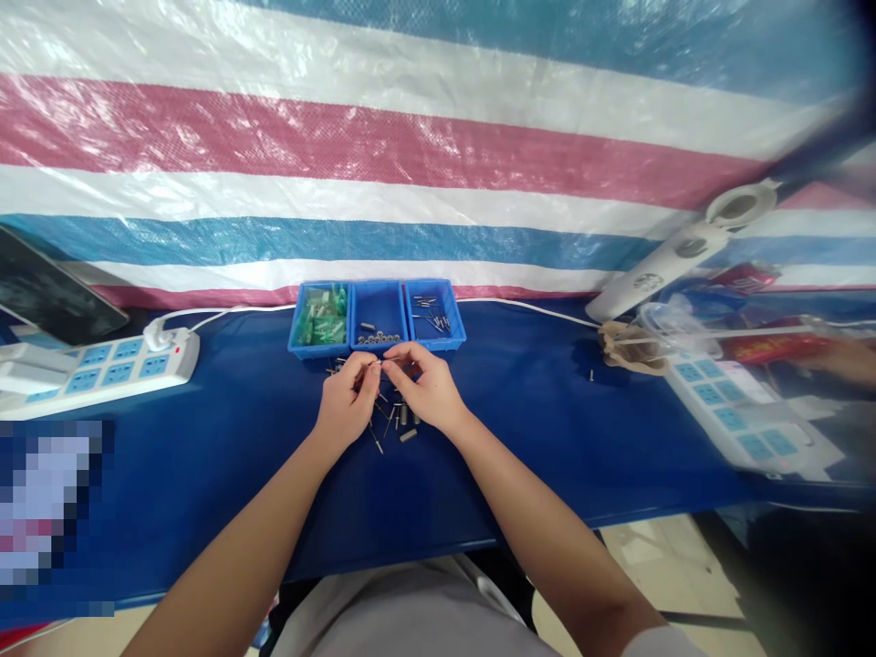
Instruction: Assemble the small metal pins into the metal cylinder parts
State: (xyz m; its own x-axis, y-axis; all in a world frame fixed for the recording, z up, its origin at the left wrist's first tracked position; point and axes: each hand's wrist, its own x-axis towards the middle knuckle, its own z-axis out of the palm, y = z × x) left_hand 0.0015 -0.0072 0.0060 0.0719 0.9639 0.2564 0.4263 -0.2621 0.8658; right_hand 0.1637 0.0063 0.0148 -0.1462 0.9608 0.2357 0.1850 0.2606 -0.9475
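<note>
**Hands (346, 401) (428, 388) pinched together on a thin metal pin (383, 361), just in front of the blue trays**

Head view: both hands rest close together at the middle of the table (547, 438), which is covered in dark blue cloth; the left hand has its fingers curled shut, thumb and forefinger pinching one end of the thin metal pin; the right hand is closed in the same pinch on the other end, so the fingertips nearly meet; the pin is too small to make out further. Under and just beside the hands lie loose metal parts (395, 422), scattered on the cloth.

Just beyond the fingertips stand three blue trays side by side, touching: the left tray (298, 321) holds green pieces; the middle tray (379, 297) holds small dark round pieces; the right tray (454, 319) holds a few pins.

Well apart to the left lies a white power strip (96, 365) with blue sockets and one plug in it; a second power strip (745, 420) lies to the right, blurred. A striped tarp (411, 137) hangs behind the table.
</note>
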